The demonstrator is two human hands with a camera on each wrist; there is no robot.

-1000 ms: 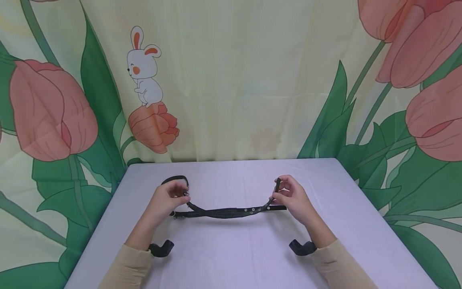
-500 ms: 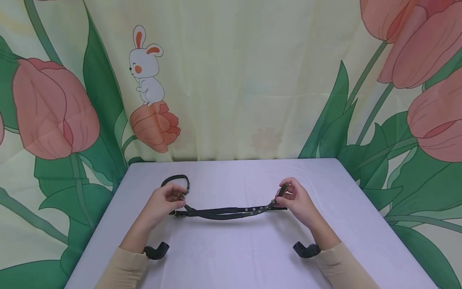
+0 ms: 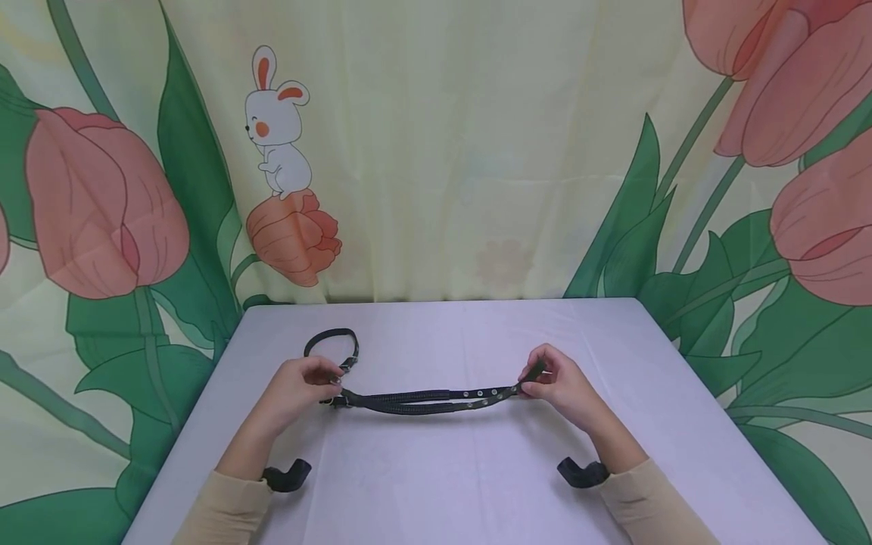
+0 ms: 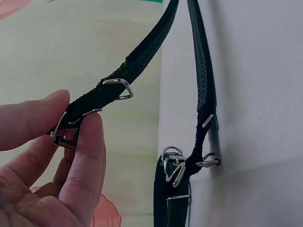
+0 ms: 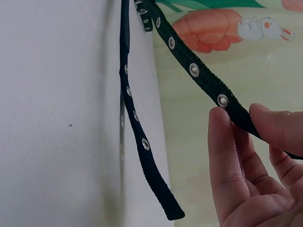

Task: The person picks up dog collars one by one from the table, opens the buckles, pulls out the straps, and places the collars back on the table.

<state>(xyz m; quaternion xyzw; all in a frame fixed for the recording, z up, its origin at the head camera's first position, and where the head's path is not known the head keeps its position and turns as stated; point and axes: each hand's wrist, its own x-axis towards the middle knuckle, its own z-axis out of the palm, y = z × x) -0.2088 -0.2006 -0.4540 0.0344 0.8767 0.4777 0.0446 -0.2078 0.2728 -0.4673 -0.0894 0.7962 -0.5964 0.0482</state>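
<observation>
Plainly, both hands point(image 3: 296, 387) point(image 3: 559, 384) pinch one black strap point(image 4: 142, 61) beside another strap point(image 4: 203, 75), a dark loop point(image 3: 350, 363) lying near.

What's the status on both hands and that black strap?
Left hand pinching buckle end. Right hand pinching eyelet end. Black webbing strap stretched between them. Second eyelet strap close alongside, might snag.
</observation>
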